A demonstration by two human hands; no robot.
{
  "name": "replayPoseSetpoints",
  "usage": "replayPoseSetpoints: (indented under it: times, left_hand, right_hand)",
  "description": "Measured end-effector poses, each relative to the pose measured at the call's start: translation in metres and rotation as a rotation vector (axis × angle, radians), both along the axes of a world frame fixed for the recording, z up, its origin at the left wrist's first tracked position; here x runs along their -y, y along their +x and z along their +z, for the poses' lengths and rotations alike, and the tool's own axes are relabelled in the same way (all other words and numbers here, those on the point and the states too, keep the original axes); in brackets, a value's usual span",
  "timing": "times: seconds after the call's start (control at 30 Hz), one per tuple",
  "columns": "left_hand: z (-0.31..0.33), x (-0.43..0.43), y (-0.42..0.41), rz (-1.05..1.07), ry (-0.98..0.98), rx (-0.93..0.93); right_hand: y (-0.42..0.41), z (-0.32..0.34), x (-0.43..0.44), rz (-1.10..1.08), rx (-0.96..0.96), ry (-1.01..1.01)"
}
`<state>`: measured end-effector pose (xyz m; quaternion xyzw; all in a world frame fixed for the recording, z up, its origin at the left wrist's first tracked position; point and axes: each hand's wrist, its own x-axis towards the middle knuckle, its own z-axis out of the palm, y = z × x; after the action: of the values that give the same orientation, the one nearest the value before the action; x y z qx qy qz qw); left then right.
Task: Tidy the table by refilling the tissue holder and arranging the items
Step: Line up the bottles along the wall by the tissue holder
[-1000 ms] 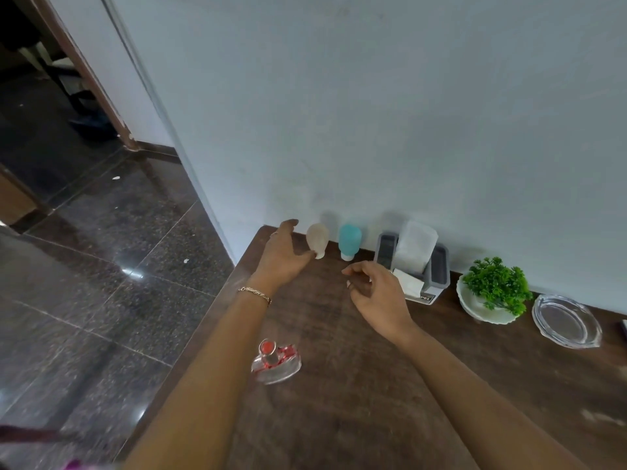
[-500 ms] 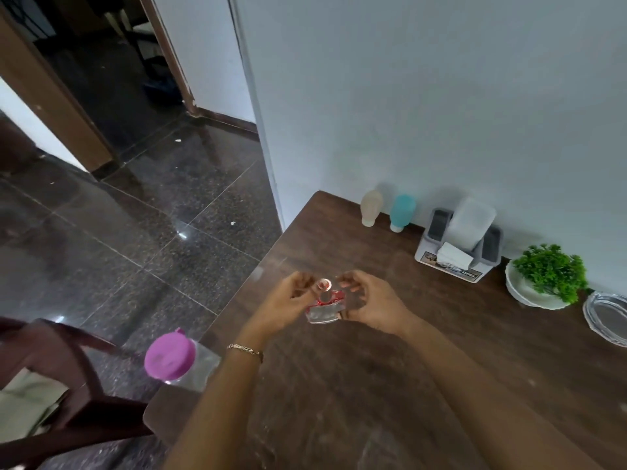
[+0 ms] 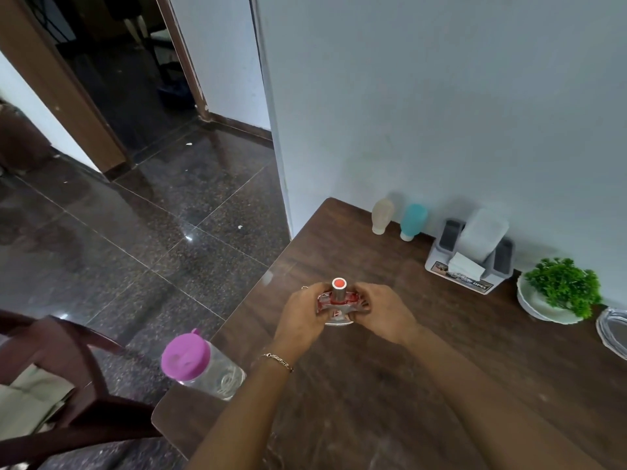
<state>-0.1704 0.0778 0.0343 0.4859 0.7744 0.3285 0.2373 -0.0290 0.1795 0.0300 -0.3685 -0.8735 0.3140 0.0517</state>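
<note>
A small clear glass bottle (image 3: 339,301) with red markings and a silver cap topped in red is held between both hands over the brown wooden table (image 3: 441,385). My left hand (image 3: 300,315) grips its left side and my right hand (image 3: 381,313) grips its right side. By the wall stands the grey tissue holder (image 3: 470,257) with white tissues upright in it. Left of the holder stand a beige squeeze bottle (image 3: 382,216) and a teal squeeze bottle (image 3: 412,221), both cap down.
A clear jar with a pink lid (image 3: 200,366) sits at the table's near left corner. A green plant in a white dish (image 3: 563,291) and a clear glass dish (image 3: 614,330) stand at the right. A dark wooden chair (image 3: 51,385) is to the left, on dark tiled floor.
My hands came back from the squeeze bottles by the wall and closed on the small glass bottle. The view swung left and down, bringing the pink-lidded jar and chair into sight.
</note>
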Motion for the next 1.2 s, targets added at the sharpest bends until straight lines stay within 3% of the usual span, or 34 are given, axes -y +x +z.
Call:
replayPoseSetpoints:
  times: [0.33, 0.47, 0.63, 0.87, 1.2]
  left_hand:
    - [0.025, -0.106, -0.032, -0.212, -0.089, -0.027]
    - [0.033, -0.157, -0.057, -0.168, -0.063, 0.03]
    - [0.037, -0.207, -0.085, -0.168, -0.075, -0.057]
    - [0.022, -0.244, -0.103, -0.225, -0.148, -0.034]
    - [0.018, -0.261, -0.107, -0.248, -0.197, -0.065]
  right_hand:
    - [0.005, 0.016, -0.055, -0.166, -0.051, -0.008]
    - [0.011, 0.016, -0.084, -0.222, -0.072, 0.012]
    - [0.022, 0.004, -0.107, -0.197, 0.01, 0.111]
    - [0.027, -0.007, -0.123, -0.183, 0.029, 0.217]
    - [0.025, -0.014, -0.129, -0.179, 0.028, 0.219]
